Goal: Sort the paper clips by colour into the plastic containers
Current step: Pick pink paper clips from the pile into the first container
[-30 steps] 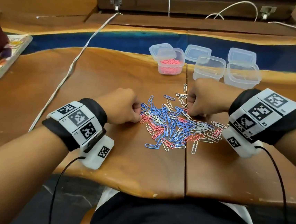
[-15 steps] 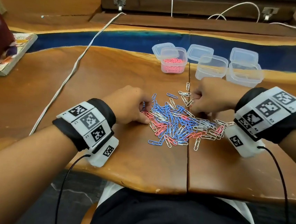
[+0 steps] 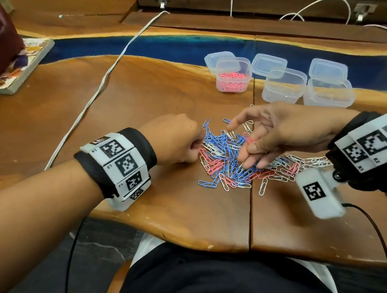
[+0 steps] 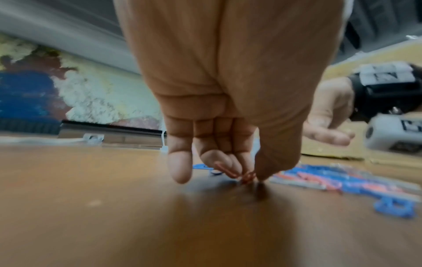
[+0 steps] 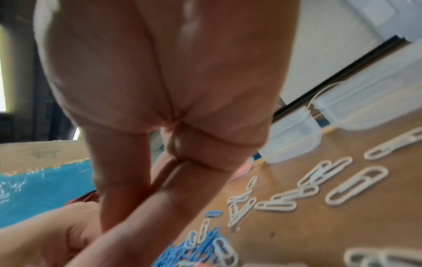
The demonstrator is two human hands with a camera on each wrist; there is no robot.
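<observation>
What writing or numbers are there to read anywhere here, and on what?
Nothing reads clearly.
Left wristband: tiny labels beside the black-and-white code squares, too small to read.
Right wristband: tiny labels too, too small to read.
Book: cover lettering blurred.
Plastic containers: no label seen.

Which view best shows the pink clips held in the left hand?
The left wrist view: the left hand pinches pink clips between curled fingers and thumb, just above the table. In the head view the left hand hides them behind its knuckles. The right wrist view shows only a blurred part of that hand.
</observation>
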